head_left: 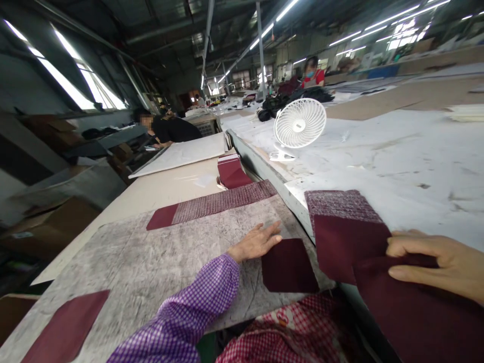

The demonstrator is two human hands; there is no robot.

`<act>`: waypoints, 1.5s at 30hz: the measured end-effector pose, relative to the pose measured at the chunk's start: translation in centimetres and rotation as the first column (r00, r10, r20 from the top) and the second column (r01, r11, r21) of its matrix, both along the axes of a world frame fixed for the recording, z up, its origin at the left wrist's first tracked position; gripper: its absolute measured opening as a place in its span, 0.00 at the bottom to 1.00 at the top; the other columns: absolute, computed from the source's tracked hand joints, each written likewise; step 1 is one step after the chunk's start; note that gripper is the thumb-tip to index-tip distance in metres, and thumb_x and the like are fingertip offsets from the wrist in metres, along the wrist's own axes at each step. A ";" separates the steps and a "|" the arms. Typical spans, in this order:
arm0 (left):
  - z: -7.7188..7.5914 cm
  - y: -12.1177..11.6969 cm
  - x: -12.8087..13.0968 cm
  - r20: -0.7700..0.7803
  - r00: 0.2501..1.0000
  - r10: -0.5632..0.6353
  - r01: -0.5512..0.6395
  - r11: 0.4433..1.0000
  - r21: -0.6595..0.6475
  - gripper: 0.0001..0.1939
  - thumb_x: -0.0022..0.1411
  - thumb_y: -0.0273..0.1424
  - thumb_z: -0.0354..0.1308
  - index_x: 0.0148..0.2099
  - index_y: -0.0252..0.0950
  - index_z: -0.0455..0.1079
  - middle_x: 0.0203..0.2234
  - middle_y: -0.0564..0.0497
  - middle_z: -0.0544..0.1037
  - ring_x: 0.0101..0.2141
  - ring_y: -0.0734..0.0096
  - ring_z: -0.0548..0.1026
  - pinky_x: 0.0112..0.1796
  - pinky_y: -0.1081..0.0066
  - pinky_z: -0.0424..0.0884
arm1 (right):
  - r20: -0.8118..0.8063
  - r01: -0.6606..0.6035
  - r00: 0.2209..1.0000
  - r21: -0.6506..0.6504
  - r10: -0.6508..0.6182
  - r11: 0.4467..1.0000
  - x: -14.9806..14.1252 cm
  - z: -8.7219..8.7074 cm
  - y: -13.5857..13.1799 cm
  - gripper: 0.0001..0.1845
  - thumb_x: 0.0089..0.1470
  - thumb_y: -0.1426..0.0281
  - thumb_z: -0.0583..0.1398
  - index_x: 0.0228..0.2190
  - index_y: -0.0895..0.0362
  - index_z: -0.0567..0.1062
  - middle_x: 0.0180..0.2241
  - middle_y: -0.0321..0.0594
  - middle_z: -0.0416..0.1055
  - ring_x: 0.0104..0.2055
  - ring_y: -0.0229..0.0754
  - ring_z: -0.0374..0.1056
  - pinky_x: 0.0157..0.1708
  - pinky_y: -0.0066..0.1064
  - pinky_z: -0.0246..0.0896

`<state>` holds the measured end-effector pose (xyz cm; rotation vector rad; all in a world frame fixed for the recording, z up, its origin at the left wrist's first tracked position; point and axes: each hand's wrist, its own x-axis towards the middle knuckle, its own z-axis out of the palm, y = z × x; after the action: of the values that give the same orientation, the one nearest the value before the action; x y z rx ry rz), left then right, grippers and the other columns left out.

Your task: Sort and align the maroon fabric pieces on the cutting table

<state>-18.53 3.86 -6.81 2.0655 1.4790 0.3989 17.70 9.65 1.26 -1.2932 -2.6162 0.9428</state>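
My left hand [257,243] lies palm down on the grey, scuffed board [139,267], fingers stretched out. Its fingertips reach the upper left edge of a dark maroon fabric piece [289,267] with cut corners. At the right, my right hand [434,257] pinches a large maroon fabric piece [416,312] between thumb and fingers. Behind that piece, partly covered by it, is another maroon piece [348,242] with a speckled upper part. Beyond my left hand lies a row of overlapping speckled pieces [223,200] with a plain maroon end.
A maroon piece [66,330] lies at the board's near left. Banded maroon pieces [232,171] sit farther back. A white clip fan [300,123] stands on the white-covered table [397,151], whose edge rises beside the board. Two people work beyond; cardboard boxes [56,227] stand left.
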 end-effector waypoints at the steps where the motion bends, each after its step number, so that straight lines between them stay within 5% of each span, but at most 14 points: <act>1: 0.2 0.2 -0.2 0.105 0.994 0.033 -0.030 0.999 -0.033 0.32 0.69 0.49 0.34 0.69 0.41 0.42 0.60 0.47 0.65 0.60 0.64 0.63 0.63 0.55 0.46 | 0.000 -0.004 1.000 -0.002 0.004 1.000 0.0 0.0 0.0 0.23 0.49 0.45 0.56 0.24 0.51 0.75 0.30 0.39 0.73 0.35 0.47 0.68 0.38 0.36 0.62; 5: 1.4 1.8 -1.6 0.497 0.839 0.220 -0.220 0.974 -0.060 0.32 0.69 0.47 0.25 0.69 0.38 0.40 0.62 0.43 0.61 0.57 0.61 0.67 0.59 0.56 0.58 | -0.017 -0.008 1.000 0.019 0.008 1.000 0.1 -0.5 0.3 0.27 0.46 0.42 0.55 0.21 0.52 0.75 0.26 0.38 0.71 0.32 0.47 0.68 0.34 0.34 0.62; 8: 1.7 3.7 -2.8 0.355 0.890 0.288 -0.317 0.948 0.026 0.34 0.69 0.46 0.22 0.69 0.34 0.43 0.62 0.42 0.60 0.61 0.63 0.60 0.61 0.58 0.55 | -0.039 -0.002 0.999 0.018 0.002 1.000 0.4 -1.1 0.4 0.25 0.46 0.43 0.56 0.20 0.52 0.74 0.25 0.38 0.70 0.32 0.48 0.67 0.34 0.35 0.62; 11: 0.7 5.4 -3.5 0.028 0.963 0.269 -0.270 0.958 0.097 0.33 0.69 0.48 0.32 0.66 0.31 0.52 0.63 0.41 0.59 0.62 0.60 0.57 0.63 0.58 0.48 | -0.059 0.017 0.998 0.007 -0.017 1.000 0.8 -1.7 0.5 0.22 0.46 0.46 0.58 0.21 0.50 0.74 0.27 0.40 0.71 0.33 0.49 0.66 0.36 0.37 0.62; 13: -0.4 6.0 -3.7 -0.045 0.971 0.235 -0.230 0.968 0.104 0.32 0.68 0.46 0.38 0.65 0.30 0.54 0.60 0.40 0.64 0.61 0.60 0.60 0.64 0.58 0.43 | -0.072 0.035 0.997 0.020 -0.033 0.999 1.0 -2.0 0.6 0.22 0.45 0.45 0.58 0.20 0.50 0.73 0.27 0.41 0.71 0.33 0.50 0.66 0.36 0.37 0.62; 16: -1.6 6.3 -4.1 -0.032 0.973 0.227 -0.224 0.972 0.077 0.29 0.69 0.45 0.40 0.65 0.33 0.55 0.59 0.43 0.66 0.61 0.63 0.61 0.64 0.57 0.42 | -0.083 0.034 0.996 0.038 -0.031 0.999 1.2 -2.3 0.7 0.22 0.45 0.45 0.58 0.19 0.49 0.73 0.26 0.41 0.71 0.33 0.51 0.66 0.36 0.38 0.62; 21: -1.2 6.5 -5.2 0.083 0.955 0.283 -0.285 0.958 0.014 0.36 0.69 0.48 0.26 0.59 0.33 0.65 0.64 0.46 0.55 0.64 0.62 0.52 0.64 0.60 0.46 | -0.065 0.022 0.998 0.011 -0.021 1.000 0.9 -1.8 0.6 0.21 0.47 0.45 0.57 0.20 0.49 0.73 0.27 0.39 0.71 0.33 0.49 0.66 0.36 0.38 0.62; 27: -1.0 6.9 -5.3 0.386 0.849 0.361 -0.339 0.932 -0.126 0.37 0.68 0.50 0.30 0.69 0.29 0.43 0.61 0.39 0.63 0.57 0.61 0.66 0.62 0.59 0.54 | -0.056 0.019 0.998 -0.014 -0.019 1.000 0.5 -1.2 0.2 0.24 0.47 0.44 0.56 0.20 0.50 0.73 0.26 0.39 0.70 0.33 0.48 0.65 0.36 0.37 0.60; 34: 0.3 6.4 -5.5 0.524 0.716 0.461 -0.430 0.883 -0.188 0.36 0.69 0.49 0.31 0.68 0.28 0.45 0.59 0.36 0.64 0.56 0.56 0.67 0.61 0.53 0.51 | -0.041 0.006 0.999 -0.020 -0.007 1.000 0.3 -0.7 0.0 0.24 0.47 0.43 0.56 0.21 0.50 0.73 0.28 0.40 0.70 0.34 0.49 0.66 0.38 0.38 0.59; 39: 3.0 3.9 -3.6 0.554 0.758 0.343 -0.364 0.928 -0.078 0.33 0.68 0.50 0.35 0.64 0.32 0.55 0.55 0.40 0.71 0.56 0.57 0.68 0.58 0.55 0.60 | -0.027 -0.019 0.999 -0.069 0.017 0.997 -0.5 1.2 -0.4 0.24 0.47 0.44 0.56 0.23 0.52 0.72 0.29 0.41 0.70 0.34 0.48 0.66 0.37 0.37 0.58; 43: 6.3 0.5 1.8 0.459 0.880 0.121 -0.258 0.934 0.249 0.24 0.66 0.44 0.48 0.56 0.35 0.66 0.51 0.43 0.74 0.54 0.59 0.69 0.57 0.56 0.62 | -0.065 -0.064 0.996 -0.026 0.062 0.998 -0.9 2.2 -0.7 0.20 0.51 0.50 0.57 0.25 0.54 0.71 0.29 0.39 0.70 0.34 0.45 0.65 0.36 0.34 0.56; 45: 7.5 -1.2 5.2 0.359 0.931 -0.069 -0.099 0.897 0.431 0.19 0.66 0.41 0.50 0.53 0.37 0.69 0.50 0.45 0.74 0.53 0.61 0.69 0.56 0.57 0.64 | -0.078 -0.087 0.993 0.006 0.087 0.996 -1.1 2.5 -1.0 0.19 0.53 0.52 0.57 0.25 0.55 0.70 0.29 0.38 0.69 0.33 0.42 0.64 0.35 0.33 0.55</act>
<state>-13.32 2.70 0.65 2.1542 1.2545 1.1575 16.58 8.66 3.71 -1.1260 -2.6323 0.9813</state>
